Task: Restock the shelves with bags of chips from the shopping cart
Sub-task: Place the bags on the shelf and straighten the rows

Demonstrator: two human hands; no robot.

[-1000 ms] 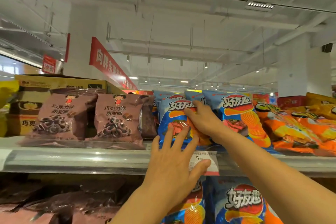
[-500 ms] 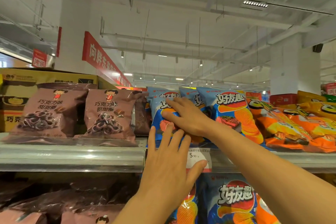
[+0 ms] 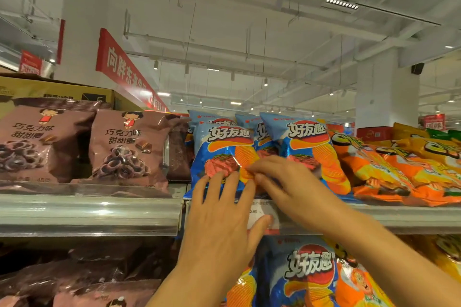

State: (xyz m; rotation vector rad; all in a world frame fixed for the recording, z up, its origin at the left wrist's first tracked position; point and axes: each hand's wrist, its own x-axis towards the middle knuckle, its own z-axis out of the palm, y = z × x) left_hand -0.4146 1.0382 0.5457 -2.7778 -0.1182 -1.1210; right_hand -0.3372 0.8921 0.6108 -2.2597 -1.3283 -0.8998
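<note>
A blue chip bag (image 3: 224, 149) stands upright at the front of the top shelf (image 3: 89, 214), with more blue bags (image 3: 308, 142) behind it and to its right. My right hand (image 3: 287, 187) reaches in from the right and lies on the bag's lower part, fingers stretched to the left. Below it, my left hand (image 3: 219, 219) is spread flat, its fingertips touching the bag's bottom edge and its thumb on the price tag (image 3: 259, 209). The shopping cart is out of view.
Pink-brown snack bags (image 3: 127, 147) fill the shelf to the left, with a cardboard box (image 3: 57, 90) behind them. Orange and yellow bags (image 3: 399, 172) lie to the right. The shelf below holds more blue bags (image 3: 309, 271) and dark bags (image 3: 74, 274).
My right hand has slid down from the top of the blue bag to its lower part. The left hand has stayed at the shelf edge.
</note>
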